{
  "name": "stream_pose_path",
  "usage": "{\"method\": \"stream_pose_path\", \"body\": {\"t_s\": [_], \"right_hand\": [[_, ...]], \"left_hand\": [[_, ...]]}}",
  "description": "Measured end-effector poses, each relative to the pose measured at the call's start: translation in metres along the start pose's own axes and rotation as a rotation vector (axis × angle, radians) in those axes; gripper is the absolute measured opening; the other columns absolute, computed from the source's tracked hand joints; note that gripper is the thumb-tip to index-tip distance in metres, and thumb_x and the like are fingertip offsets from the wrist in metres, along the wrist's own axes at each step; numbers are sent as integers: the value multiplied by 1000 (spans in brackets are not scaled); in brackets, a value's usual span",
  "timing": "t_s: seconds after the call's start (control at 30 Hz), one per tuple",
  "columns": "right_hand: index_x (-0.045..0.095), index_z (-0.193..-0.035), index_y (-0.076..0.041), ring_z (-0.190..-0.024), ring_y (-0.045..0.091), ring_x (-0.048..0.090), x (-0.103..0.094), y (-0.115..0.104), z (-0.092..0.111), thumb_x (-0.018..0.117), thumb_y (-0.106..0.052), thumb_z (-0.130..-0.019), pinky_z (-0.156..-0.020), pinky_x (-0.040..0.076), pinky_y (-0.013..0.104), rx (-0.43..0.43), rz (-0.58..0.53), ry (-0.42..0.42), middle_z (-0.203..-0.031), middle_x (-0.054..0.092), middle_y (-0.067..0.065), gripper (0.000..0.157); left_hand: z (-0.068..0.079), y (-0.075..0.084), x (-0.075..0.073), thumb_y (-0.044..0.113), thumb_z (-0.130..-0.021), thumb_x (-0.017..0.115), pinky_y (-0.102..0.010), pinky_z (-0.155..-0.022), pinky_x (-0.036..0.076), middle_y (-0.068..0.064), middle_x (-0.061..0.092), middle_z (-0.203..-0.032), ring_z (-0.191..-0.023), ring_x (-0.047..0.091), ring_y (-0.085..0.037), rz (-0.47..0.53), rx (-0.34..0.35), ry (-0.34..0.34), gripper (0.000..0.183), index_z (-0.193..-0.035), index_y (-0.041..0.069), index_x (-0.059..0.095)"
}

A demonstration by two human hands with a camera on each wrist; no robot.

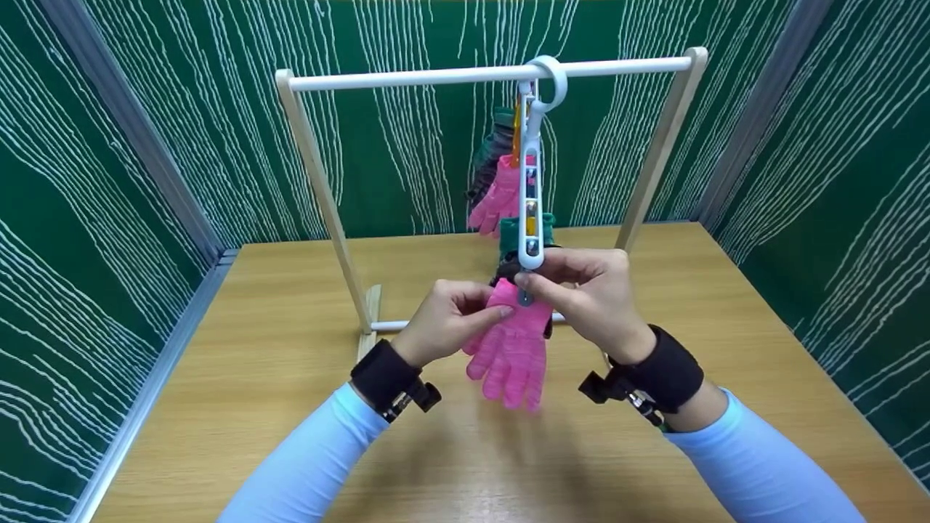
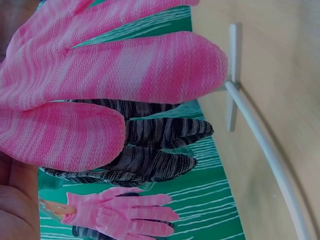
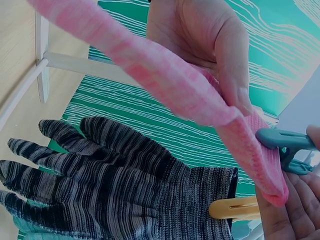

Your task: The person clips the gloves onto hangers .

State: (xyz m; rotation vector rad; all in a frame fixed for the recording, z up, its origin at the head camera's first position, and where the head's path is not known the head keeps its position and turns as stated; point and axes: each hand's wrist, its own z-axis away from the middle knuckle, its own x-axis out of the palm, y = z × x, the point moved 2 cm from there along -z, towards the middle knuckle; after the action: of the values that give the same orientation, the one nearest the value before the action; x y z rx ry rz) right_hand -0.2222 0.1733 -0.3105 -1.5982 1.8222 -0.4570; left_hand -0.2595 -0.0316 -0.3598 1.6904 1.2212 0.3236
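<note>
A pink knit glove (image 1: 512, 356) hangs fingers down at the near end of a white clip hanger (image 1: 533, 131). My left hand (image 1: 450, 319) pinches its cuff between thumb and fingers. With thumb and fingers, my right hand (image 1: 596, 298) grips a blue-grey clothespin (image 3: 285, 139), whose tips lie over the edge of that cuff. Just behind, a black-and-grey striped glove (image 3: 115, 180) hangs from a yellow clothespin (image 3: 234, 207). Farther back, another pink glove (image 2: 120, 212) hangs from an orange clothespin (image 2: 56, 207).
The hanger's hook loops over the white bar (image 1: 407, 76) of a rack with wooden side posts (image 1: 320, 189). Part of a green glove (image 1: 512, 232) shows behind the hanger. Green panels with white streaks (image 1: 414, 145) surround the wooden table (image 1: 290, 407).
</note>
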Motion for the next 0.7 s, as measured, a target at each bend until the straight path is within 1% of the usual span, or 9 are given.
{"method": "stream_pose_path", "body": {"t_s": [0.13,0.3,0.43,0.7], "right_hand": [[79,-105,15,-78,1,77,0,0,0,80,18,-85,-73,64,20,-6,-5,-8,-92,79,29,20],[79,-107,14,-81,3,78,0,0,0,80,17,-85,-76,64,21,-1,-23,-16,-94,79,32,22],[79,-107,13,-82,4,78,0,1,1,81,16,-85,-77,65,22,10,-25,-15,-95,79,31,22],[79,-109,13,-83,4,78,1,4,2,83,16,-83,-79,65,22,48,-9,-2,-96,81,27,26]], "left_hand": [[0,0,0,1,-101,73,-18,-65,48,-29,74,-91,-70,56,-6,-9,-10,-3,17,-111,-11,78],[0,0,0,1,-100,73,-17,-65,48,-29,75,-91,-70,56,-6,-16,-4,2,17,-111,-11,78],[0,-1,0,0,-100,73,-17,-64,49,-29,75,-90,-70,57,-5,-17,3,0,16,-110,-12,78],[0,-2,0,0,-100,73,-17,-65,49,-27,75,-89,-70,56,-6,-13,-11,-1,16,-110,-11,78]]}}
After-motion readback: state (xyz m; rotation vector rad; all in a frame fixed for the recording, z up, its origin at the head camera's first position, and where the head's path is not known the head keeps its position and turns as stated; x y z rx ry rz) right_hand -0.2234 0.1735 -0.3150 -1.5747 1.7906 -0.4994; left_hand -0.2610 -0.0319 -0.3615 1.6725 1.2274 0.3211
